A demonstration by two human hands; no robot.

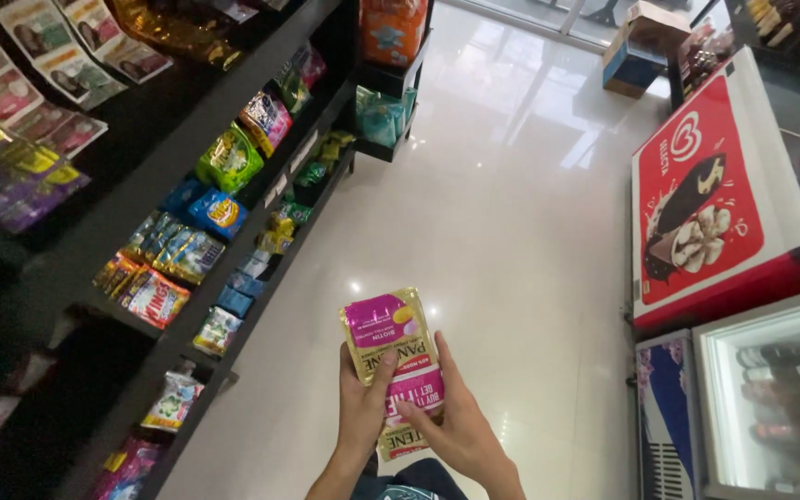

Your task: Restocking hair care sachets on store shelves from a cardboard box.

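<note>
Left hand [363, 403] and right hand [451, 426] both pinching pink-gold sachet strip [391, 356], held up face-on for viewing; dark shelf [233, 231] left, red freezer [715, 194] right.

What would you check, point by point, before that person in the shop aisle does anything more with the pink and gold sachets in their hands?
1. Left hand grip on the sachet strip: thumb across its front, ok.
2. Right hand grip: fingers on the lower part, ok.
3. Strip whole and untorn: lower end hidden by the hands, cannot tell.
4. Shelf on the left within view: ok.
5. Free slot on that shelf: too dark, cannot tell.
6. Floor ahead: glossy, nothing lying close by, ok.
</note>
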